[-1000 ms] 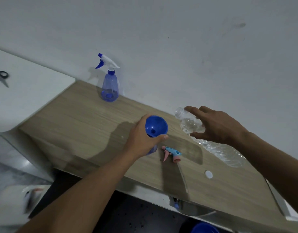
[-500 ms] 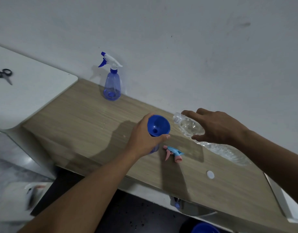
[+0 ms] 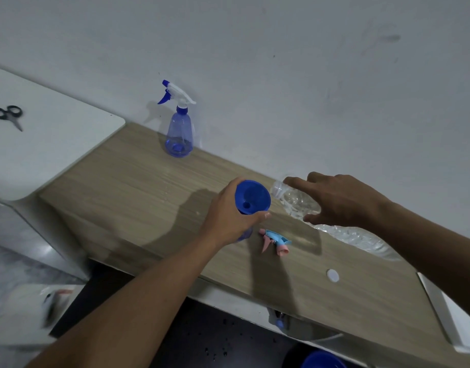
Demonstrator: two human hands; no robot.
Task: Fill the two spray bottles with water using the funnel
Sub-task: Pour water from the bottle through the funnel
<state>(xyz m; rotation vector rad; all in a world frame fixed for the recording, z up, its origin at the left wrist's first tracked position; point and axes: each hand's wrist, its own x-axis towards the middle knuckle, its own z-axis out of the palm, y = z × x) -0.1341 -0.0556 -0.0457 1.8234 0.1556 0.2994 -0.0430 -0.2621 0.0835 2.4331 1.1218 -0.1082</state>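
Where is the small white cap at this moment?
In the head view the white cap lies on the wooden tabletop, right of the pink-and-blue spray head and apart from it, near the front edge.

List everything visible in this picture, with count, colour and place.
spray bottle: 1, blue, white trigger, upright by wall
second spray bottle: 1, bluish, mostly hidden under funnel
funnel: 1, blue, in left hand
spray head: 1, pink and blue, lying on table
water bottle: 1, clear, tilted toward funnel
cap: 1, white, on table
scissors: 1, black, white surface, left
table: 1, wooden
left hand: 1, grips funnel
right hand: 1, holds water bottle
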